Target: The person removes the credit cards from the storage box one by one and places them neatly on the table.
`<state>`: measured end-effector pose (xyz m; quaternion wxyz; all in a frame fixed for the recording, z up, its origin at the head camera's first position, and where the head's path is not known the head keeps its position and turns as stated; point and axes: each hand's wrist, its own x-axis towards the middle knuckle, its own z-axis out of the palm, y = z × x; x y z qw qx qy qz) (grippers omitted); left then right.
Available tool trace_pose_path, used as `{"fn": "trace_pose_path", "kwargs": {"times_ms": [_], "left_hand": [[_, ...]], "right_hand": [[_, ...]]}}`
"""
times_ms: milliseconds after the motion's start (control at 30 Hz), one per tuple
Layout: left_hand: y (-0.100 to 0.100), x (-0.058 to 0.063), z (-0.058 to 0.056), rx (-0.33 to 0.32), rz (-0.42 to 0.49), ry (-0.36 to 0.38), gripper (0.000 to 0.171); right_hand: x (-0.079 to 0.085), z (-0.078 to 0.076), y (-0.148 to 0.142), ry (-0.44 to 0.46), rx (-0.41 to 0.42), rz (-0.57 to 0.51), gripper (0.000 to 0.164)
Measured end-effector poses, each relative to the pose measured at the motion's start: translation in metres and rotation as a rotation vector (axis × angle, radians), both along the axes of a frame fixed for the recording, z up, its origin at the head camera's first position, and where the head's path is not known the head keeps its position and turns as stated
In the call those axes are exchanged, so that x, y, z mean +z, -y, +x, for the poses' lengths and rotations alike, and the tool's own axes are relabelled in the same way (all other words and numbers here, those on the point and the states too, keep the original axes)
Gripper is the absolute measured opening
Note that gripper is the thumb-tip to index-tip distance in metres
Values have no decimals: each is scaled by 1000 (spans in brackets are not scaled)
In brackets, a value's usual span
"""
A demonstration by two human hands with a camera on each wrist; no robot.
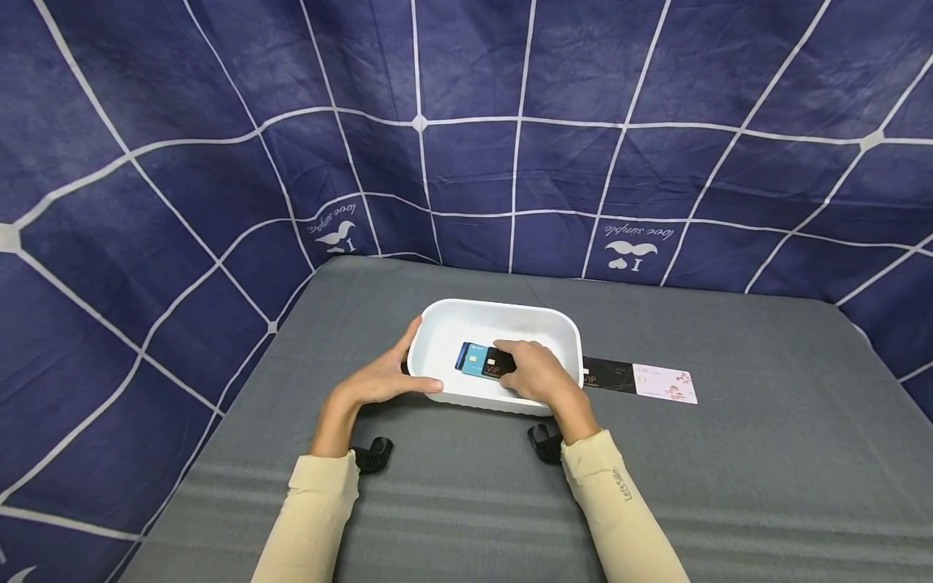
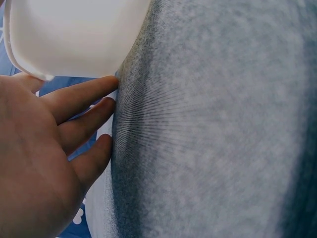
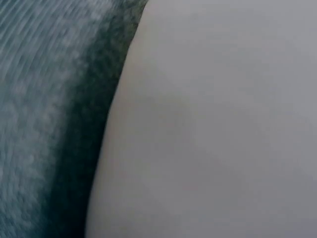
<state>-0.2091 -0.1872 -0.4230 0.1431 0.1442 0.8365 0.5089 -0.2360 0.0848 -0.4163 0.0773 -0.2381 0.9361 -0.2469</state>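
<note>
A white plastic tray (image 1: 430, 340) rests on the grey cloth. My left hand (image 1: 379, 376) spans its left end, with the thumb along the near wall and the index finger up by the far left corner. The left wrist view shows that hand's fingers (image 2: 81, 99) fairly straight and spread, their tips at the cloth beside the tray wall. Inside the tray my right hand (image 1: 535, 372) pinches a black VIP card (image 1: 494, 364) between thumb and fingers. A light blue card (image 1: 474, 359) lies at its left, over a darker blue one. The tray wall (image 3: 208, 119) fills most of the right wrist view.
Right of the tray, another black VIP card (image 1: 611, 376) lies on the grey cloth (image 1: 765, 453), its left end hidden by the tray. A pink card (image 1: 665, 384) adjoins it. Behind stands a blue curtain (image 1: 466, 162) with white lines. Black devices (image 1: 372, 455) are worn at both wrists.
</note>
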Motion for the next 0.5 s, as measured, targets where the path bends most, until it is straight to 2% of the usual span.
{"fn": "trace_pose_path", "kwargs": {"times_ms": [367, 500], "left_hand": [[0, 0, -1, -6, 16, 2, 120], [0, 0, 0, -10, 24, -4, 120]], "right_hand": [[-1, -1, 1, 32, -29, -34, 64], [0, 0, 1, 56, -42, 4, 67]]}}
